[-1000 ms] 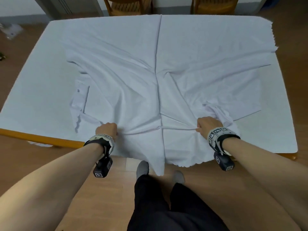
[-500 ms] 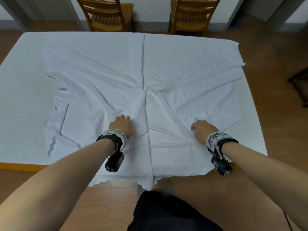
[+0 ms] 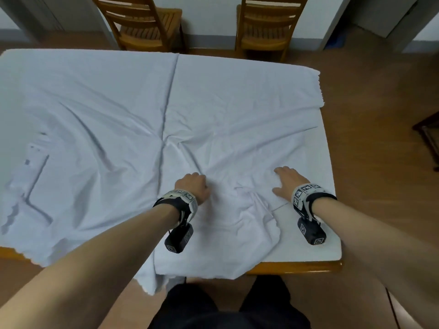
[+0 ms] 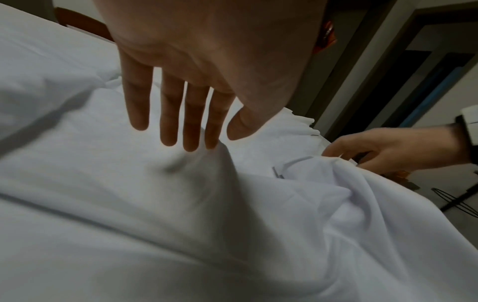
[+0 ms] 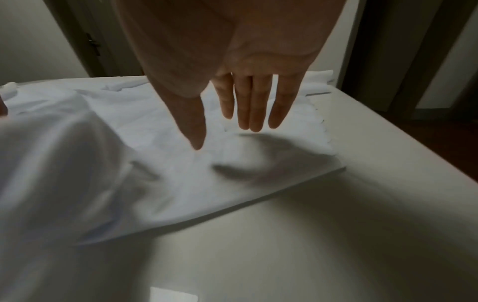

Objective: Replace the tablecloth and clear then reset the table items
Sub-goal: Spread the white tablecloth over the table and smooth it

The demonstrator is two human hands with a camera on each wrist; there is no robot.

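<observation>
A white tablecloth (image 3: 118,103) lies spread and wrinkled over the table, with a long crease down its middle and its near edge hanging over the front. My left hand (image 3: 193,185) rests on the cloth near the centre front. The left wrist view shows its fingers (image 4: 168,114) straight, their tips touching a ridge of fabric (image 4: 103,204). My right hand (image 3: 287,179) lies flat on the cloth's right part. Its fingers (image 5: 245,110) are straight over the fabric (image 5: 77,163), close to the cloth's edge. Neither hand holds anything.
The bare white tabletop (image 3: 320,162) shows along the right side, with a wooden rim (image 3: 297,267) at the front. Two wooden chairs (image 3: 142,22) (image 3: 266,24) stand at the far side. A dark piece of furniture (image 3: 427,138) stands on the floor at right.
Both hands have moved forward from the near edge onto the cloth and their fingers have straightened. The bunched fabric between them has spread flatter. The view has shifted right.
</observation>
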